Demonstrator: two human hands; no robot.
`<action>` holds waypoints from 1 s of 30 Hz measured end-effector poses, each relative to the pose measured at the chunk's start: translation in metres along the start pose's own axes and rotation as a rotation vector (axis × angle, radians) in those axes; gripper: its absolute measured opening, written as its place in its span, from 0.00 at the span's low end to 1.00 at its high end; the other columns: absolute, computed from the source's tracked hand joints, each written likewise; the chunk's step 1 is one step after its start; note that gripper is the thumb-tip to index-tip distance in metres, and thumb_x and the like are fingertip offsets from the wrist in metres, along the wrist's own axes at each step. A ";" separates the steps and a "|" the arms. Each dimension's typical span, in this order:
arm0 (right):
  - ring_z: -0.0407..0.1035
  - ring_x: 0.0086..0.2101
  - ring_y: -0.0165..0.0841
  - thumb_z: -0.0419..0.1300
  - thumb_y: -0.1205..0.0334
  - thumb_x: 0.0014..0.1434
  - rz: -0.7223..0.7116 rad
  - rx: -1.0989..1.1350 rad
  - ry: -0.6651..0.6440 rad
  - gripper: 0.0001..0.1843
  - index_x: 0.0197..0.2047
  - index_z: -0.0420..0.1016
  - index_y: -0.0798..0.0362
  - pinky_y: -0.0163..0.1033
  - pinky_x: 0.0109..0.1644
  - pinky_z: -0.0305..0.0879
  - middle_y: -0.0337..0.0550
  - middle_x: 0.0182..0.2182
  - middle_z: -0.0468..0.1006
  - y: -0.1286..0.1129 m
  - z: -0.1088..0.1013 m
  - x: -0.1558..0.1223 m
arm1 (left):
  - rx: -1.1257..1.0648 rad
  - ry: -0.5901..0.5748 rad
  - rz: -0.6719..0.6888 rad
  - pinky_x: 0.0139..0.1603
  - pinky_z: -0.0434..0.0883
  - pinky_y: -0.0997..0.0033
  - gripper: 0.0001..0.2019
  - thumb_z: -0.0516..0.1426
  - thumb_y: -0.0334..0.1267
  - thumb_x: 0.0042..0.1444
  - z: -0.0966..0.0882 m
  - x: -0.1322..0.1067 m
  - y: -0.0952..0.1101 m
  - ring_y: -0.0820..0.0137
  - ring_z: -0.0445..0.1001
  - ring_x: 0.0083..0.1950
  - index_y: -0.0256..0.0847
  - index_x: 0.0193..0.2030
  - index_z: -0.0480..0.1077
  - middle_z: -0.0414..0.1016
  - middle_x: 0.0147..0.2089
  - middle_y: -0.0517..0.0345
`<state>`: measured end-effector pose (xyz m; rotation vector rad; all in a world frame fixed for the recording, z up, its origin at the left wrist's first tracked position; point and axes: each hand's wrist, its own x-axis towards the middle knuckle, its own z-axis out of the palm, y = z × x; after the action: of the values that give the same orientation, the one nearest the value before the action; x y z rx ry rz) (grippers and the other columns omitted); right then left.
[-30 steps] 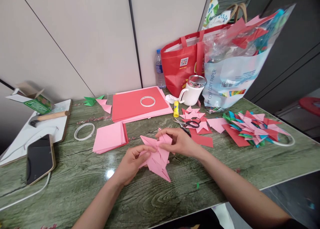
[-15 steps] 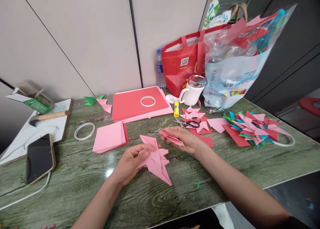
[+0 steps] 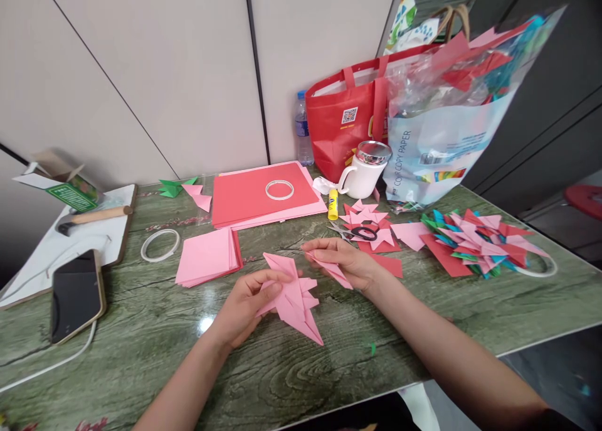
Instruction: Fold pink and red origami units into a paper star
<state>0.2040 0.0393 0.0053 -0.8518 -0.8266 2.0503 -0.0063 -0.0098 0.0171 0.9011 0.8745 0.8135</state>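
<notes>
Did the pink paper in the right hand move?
Yes, rightward: the pink paper in the right hand now reaches right of the yellow glue stick, where before it showed only to its left.

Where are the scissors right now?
In the head view, the scissors lie right of centre, just beyond the right hand, partly over pink and red folded papers, near the yellow glue stick.

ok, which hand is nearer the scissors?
Right. The right hand is just in front of the scissors, holding a narrow pink piece; the left hand is farther off, toward the front left, holding a larger pink piece.
</notes>
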 end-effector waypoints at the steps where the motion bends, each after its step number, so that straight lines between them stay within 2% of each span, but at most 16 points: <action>1: 0.70 0.26 0.24 0.72 0.65 0.37 -0.024 -0.042 0.028 0.17 0.33 0.77 0.55 0.29 0.29 0.65 0.38 0.27 0.77 0.001 0.001 0.000 | -0.004 0.003 0.004 0.42 0.65 0.70 0.09 0.63 0.39 0.48 0.000 0.000 0.000 0.68 0.71 0.38 0.37 0.36 0.76 0.77 0.39 0.51; 6: 0.68 0.29 0.26 0.70 0.61 0.39 -0.267 -0.449 0.131 0.14 0.33 0.76 0.52 0.33 0.32 0.66 0.38 0.30 0.76 0.004 0.009 -0.003 | -0.009 0.052 0.004 0.34 0.64 0.75 0.09 0.64 0.38 0.47 -0.002 0.002 -0.001 0.72 0.69 0.34 0.37 0.35 0.76 0.75 0.37 0.53; 9: 0.67 0.30 0.28 0.68 0.58 0.42 -0.316 -0.609 0.126 0.14 0.35 0.76 0.52 0.34 0.32 0.66 0.39 0.31 0.75 0.004 0.010 -0.004 | -0.040 0.053 -0.021 0.33 0.63 0.75 0.10 0.65 0.37 0.46 -0.003 0.002 -0.001 0.72 0.69 0.32 0.36 0.36 0.76 0.75 0.36 0.54; 15: 0.65 0.28 0.28 0.67 0.57 0.44 -0.304 -0.655 0.109 0.14 0.35 0.76 0.53 0.34 0.30 0.63 0.39 0.30 0.75 0.002 0.009 -0.006 | -0.071 0.038 -0.047 0.33 0.64 0.76 0.10 0.65 0.37 0.46 -0.005 0.003 -0.002 0.72 0.69 0.33 0.36 0.36 0.76 0.74 0.36 0.54; 24: 0.70 0.33 0.31 0.67 0.60 0.45 -0.336 -0.734 0.019 0.14 0.37 0.76 0.54 0.37 0.37 0.66 0.41 0.34 0.77 0.000 0.008 -0.008 | -0.029 0.029 -0.041 0.34 0.63 0.75 0.10 0.64 0.38 0.46 -0.005 0.004 -0.004 0.72 0.68 0.33 0.37 0.36 0.76 0.74 0.35 0.54; 30: 0.66 0.29 0.28 0.66 0.58 0.46 -0.350 -0.759 0.019 0.14 0.36 0.75 0.54 0.35 0.31 0.62 0.41 0.32 0.76 0.001 0.007 -0.007 | -0.002 0.044 -0.038 0.34 0.62 0.75 0.10 0.65 0.39 0.45 -0.003 0.004 -0.003 0.72 0.68 0.33 0.37 0.35 0.76 0.75 0.35 0.56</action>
<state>0.2018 0.0317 0.0105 -1.0194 -1.6597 1.4084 -0.0068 -0.0070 0.0121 0.8654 0.9265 0.8041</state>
